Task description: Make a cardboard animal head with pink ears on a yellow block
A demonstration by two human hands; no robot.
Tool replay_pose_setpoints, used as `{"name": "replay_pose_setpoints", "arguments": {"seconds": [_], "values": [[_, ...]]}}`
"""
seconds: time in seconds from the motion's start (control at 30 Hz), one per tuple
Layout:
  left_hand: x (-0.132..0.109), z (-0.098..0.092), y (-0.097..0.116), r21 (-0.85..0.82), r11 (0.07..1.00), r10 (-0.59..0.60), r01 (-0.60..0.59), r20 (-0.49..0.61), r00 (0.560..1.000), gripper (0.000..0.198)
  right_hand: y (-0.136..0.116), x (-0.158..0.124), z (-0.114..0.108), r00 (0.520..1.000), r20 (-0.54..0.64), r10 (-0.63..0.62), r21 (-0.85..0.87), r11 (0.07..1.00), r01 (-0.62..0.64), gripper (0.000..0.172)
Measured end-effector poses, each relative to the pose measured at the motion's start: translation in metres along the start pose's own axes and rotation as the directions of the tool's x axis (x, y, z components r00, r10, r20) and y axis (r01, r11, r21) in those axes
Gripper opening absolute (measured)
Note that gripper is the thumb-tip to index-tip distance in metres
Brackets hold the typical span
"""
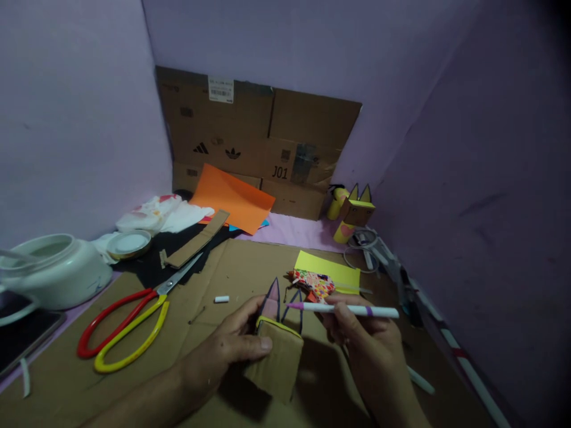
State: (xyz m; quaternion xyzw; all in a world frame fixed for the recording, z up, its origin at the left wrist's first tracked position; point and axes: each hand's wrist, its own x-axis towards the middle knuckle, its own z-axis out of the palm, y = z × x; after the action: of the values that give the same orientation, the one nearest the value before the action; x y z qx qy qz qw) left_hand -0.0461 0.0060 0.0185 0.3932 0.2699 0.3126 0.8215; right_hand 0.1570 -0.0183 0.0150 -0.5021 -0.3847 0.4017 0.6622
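Observation:
My left hand [227,348] grips a small cardboard box [275,359] with two pointed ears edged in dark ink, the thumb pressed on its top edge. My right hand [370,342] is closed on a white marker with purple bands [343,309], held level, its purple tip touching the right ear. Both hands hover over a flat cardboard sheet [232,279]. Just beyond the box lies a patterned paper piece [314,282] on a yellow sheet [330,270].
Large red and yellow scissors [127,324] lie at the left beside a white pot [53,270] and a lid [129,244]. Orange paper [232,199] leans by a cardboard backdrop [259,142]. A finished eared cardboard figure [354,211] stands at the right, near a cable coil [363,246].

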Motion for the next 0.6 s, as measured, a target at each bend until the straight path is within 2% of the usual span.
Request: {"name": "replay_pose_setpoints", "arguments": {"seconds": [0.1,0.23,0.43,0.6], "values": [[0.0005,-0.0015,-0.0015,0.044,0.999,0.013,-0.014,0.013,1.000,0.064,0.0017,-0.0029,-0.0005,0.997,0.009,-0.073,-0.112,0.991,0.073,0.021],[0.0015,-0.0026,-0.0023,0.077,0.997,0.024,-0.027,0.037,0.999,0.065,0.0027,-0.0053,0.0003,0.991,0.020,-0.133,-0.170,0.976,0.134,0.011],[0.0026,-0.0043,-0.0021,0.117,0.992,0.040,-0.046,0.050,0.998,0.068,-0.0021,-0.0034,0.0041,0.961,0.087,-0.263,-0.215,0.937,0.276,0.016],[0.0028,-0.0042,-0.0031,0.149,0.987,0.057,-0.062,0.036,0.998,0.071,-0.0001,-0.0024,0.0034,0.946,0.116,-0.302,-0.253,0.912,0.322,0.013]]}}
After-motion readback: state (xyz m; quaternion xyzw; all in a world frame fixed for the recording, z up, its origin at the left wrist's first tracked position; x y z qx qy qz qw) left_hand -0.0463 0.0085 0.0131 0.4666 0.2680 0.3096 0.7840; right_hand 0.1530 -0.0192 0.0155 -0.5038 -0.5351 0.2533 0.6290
